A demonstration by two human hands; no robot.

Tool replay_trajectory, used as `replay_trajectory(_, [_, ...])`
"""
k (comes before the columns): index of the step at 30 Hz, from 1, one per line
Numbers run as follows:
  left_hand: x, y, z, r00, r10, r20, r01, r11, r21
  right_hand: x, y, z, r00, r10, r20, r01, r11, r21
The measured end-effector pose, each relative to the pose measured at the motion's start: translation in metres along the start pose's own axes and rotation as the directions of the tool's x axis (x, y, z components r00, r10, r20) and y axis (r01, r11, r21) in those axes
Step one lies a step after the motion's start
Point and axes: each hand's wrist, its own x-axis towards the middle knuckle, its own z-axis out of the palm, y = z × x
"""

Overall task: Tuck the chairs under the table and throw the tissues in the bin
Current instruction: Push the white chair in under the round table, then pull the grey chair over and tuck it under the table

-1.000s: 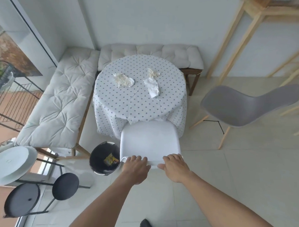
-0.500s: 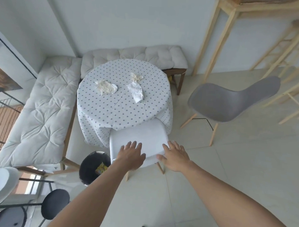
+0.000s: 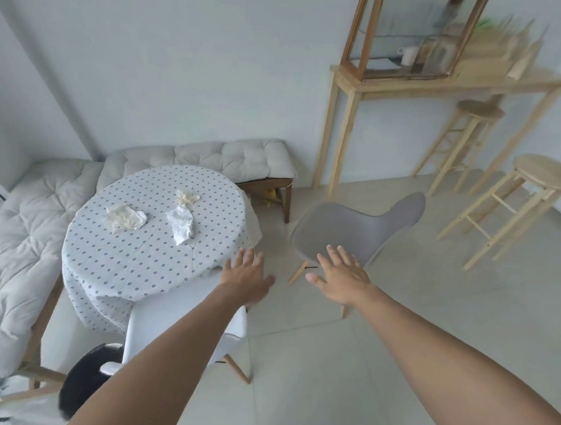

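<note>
The white chair (image 3: 158,319) stands pushed in at the near side of the round table (image 3: 126,263) with its dotted cloth, its seat partly under the cloth. Three crumpled tissues lie on the tabletop: one at the left (image 3: 124,216), a white one (image 3: 180,222) in the middle and a small one (image 3: 185,198) behind it. The grey chair (image 3: 352,230) stands apart, right of the table. My left hand (image 3: 245,280) hovers open beyond the white chair's back. My right hand (image 3: 339,274) is spread open in front of the grey chair's seat. The black bin (image 3: 84,379) sits at the lower left.
Cushioned benches (image 3: 20,242) wrap the table's left and far sides. A tall wooden console (image 3: 439,82) with a glass case stands against the wall at the right, with two wooden stools (image 3: 544,174) beside it. Bare tiled floor spreads between me and the grey chair.
Both hands have let go of the white chair's back and moved up and to the right, toward the grey chair. My view has swung to the right.
</note>
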Motion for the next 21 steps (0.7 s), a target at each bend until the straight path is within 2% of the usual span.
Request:
replay_trajectory(6, [0.053,0.109,-0.017,0.999,0.019,-0.030,-0.019,1.000,0.006,-0.003,0.115,-0.051,0.998,0.048,-0.043,-0.049,0.999,-0.021])
replay_trajectory(13, [0.123,0.209,-0.023,0.998,0.066,-0.001,-0.066,0.998,0.020,0.006,0.229,-0.069,0.993,0.105,-0.055,-0.108,0.993,-0.044])
replay_trajectory(21, [0.226,0.288,-0.011,0.998,0.054,0.037,-0.053,0.998,-0.034,0.087,0.326,-0.087,0.998,0.067,0.001,-0.066,0.989,-0.129])
